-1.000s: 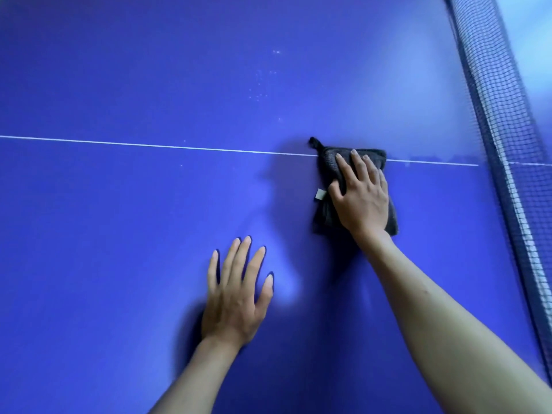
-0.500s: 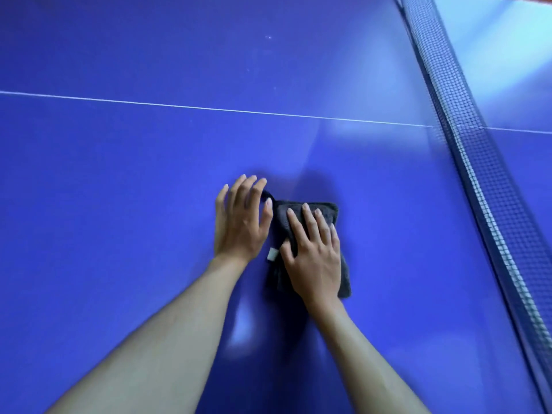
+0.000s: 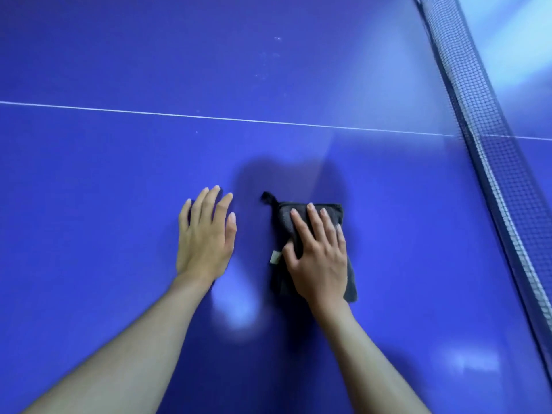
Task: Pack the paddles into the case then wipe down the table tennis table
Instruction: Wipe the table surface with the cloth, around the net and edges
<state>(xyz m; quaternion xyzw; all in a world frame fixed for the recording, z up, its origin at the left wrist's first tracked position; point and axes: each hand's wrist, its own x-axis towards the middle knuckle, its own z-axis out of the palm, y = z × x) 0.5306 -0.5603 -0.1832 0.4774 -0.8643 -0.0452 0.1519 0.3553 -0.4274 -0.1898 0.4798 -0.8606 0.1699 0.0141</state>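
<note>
Blue table tennis table (image 3: 119, 174) fills the view, seen from above. A dark grey cloth (image 3: 348, 282), folded to a rough rectangle, lies flat on the surface right of centre, on the near side of the thin white centre line (image 3: 209, 116). Long axis of the cloth runs near to far, tilted slightly so the far end leans left. A small black hanging loop (image 3: 267, 198) sticks out from the far-left corner, pointing far and left. A pale label tab (image 3: 274, 257) shows at the cloth's left edge, just beside the thumb. Right hand (image 3: 318, 258) lies palm down on the cloth, fingers straight and slightly spread, pointing far; it presses flat, nothing curled round the fabric, thumb resting toward the left edge. Cloth edges show beyond the fingertips at the far end and past the wrist at the near-right corner. Left hand (image 3: 206, 237) rests flat on bare table to the left of the cloth, apart from it, fingers extended and close together, holding nothing. Both forearms enter from the near edge. The net (image 3: 478, 115) runs along the right side, from far to near, with its white top band; the table's other half lies beyond it. Soft light reflections and hand shadows sit on the surface between and beyond the hands.
</note>
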